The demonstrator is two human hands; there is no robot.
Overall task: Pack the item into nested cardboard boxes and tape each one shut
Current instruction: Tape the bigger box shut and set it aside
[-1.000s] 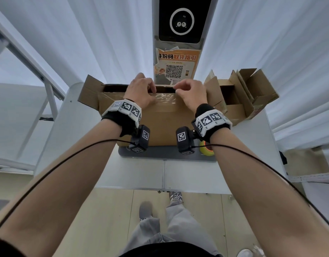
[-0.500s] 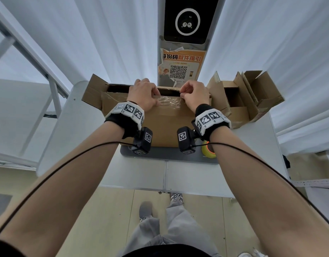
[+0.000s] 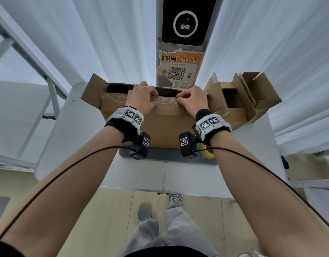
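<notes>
A large brown cardboard box (image 3: 165, 128) stands on a grey mat at the middle of the white table. Its near top flap is folded down with clear tape (image 3: 115, 97) wrinkled along the edge; a dark gap stays open behind it and the left end flap sticks out. My left hand (image 3: 142, 100) curls over the flap's edge, fingers bent on the tape. My right hand (image 3: 192, 101) grips the same edge a little to the right, thumb and fingers pinched at the tape. A yellow tape roll (image 3: 206, 153) peeks out under my right wrist.
Smaller open cardboard boxes (image 3: 252, 101) stand at the table's right end. A grey post with a QR-code poster (image 3: 179, 70) rises just behind the big box. White curtains hang on both sides. The grey mat (image 3: 165, 156) lies under the box.
Both hands have stayed on the flap's edge with small finger shifts along the tape. The view has tilted slightly; the box has not moved.
</notes>
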